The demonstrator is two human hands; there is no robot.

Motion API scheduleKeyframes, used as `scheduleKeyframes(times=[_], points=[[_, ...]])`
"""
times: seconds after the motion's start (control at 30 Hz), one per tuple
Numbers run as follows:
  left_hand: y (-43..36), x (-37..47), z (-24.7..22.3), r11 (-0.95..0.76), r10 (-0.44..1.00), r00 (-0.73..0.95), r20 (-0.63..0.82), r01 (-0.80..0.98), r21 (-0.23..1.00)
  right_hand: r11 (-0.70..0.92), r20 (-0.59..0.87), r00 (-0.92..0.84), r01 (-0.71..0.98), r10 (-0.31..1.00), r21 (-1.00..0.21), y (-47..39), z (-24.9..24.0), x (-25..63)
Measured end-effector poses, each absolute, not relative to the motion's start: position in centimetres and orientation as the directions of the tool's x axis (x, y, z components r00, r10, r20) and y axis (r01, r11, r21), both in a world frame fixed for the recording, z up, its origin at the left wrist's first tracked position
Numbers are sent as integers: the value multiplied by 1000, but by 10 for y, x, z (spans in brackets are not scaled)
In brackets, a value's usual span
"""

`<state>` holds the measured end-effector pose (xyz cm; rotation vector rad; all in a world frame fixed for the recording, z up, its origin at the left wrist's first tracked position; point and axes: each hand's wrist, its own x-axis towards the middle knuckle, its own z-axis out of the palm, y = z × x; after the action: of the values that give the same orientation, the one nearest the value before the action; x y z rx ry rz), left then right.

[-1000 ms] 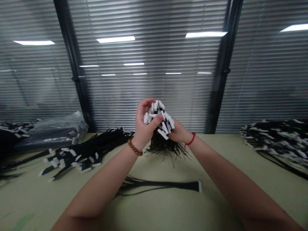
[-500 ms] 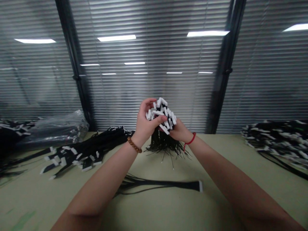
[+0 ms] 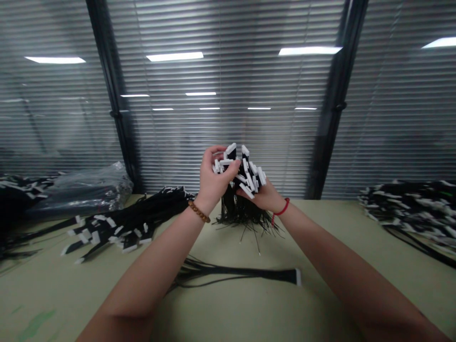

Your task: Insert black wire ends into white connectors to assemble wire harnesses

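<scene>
A bundle of black cables with white connectors (image 3: 248, 173) is held upright between both hands, connectors on top and loose wire ends hanging towards the table. My left hand (image 3: 214, 176) grips its left part, thumb across the connectors. My right hand (image 3: 266, 195) wraps the right side from below; its fingers are partly hidden by the cables. A dark gap shows between connectors near my left thumb. Nearer to me, a single flat black cable (image 3: 245, 272) lies on the table, its white connector pointing right.
On the green table (image 3: 263, 313), a pile of black cables (image 3: 131, 221) and a clear plastic bag (image 3: 89, 190) lie at the left. Another cable pile (image 3: 413, 209) is at the right. Window blinds (image 3: 235, 61) stand behind.
The connectors have spread apart, with a wider gap between the left and right parts of the bundle. My left hand has shifted slightly left.
</scene>
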<state>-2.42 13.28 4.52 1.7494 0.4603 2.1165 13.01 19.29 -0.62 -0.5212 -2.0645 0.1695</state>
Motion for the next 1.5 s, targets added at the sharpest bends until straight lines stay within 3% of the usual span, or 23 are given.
scheduleKeyframes(times=[1.0, 1.27, 1.5], points=[[114, -10, 41, -882, 464, 26, 886, -85, 464, 896, 875, -248, 274, 416, -349, 185, 2, 130], [117, -17, 47, -897, 441, 98, 892, 18, 441, 881, 860, -242, 279, 450, -382, 192, 1, 129], [116, -12, 47, -853, 514, -53, 856, 80, 516, 818, 873, -141, 444, 467, -366, 180, 2, 121]])
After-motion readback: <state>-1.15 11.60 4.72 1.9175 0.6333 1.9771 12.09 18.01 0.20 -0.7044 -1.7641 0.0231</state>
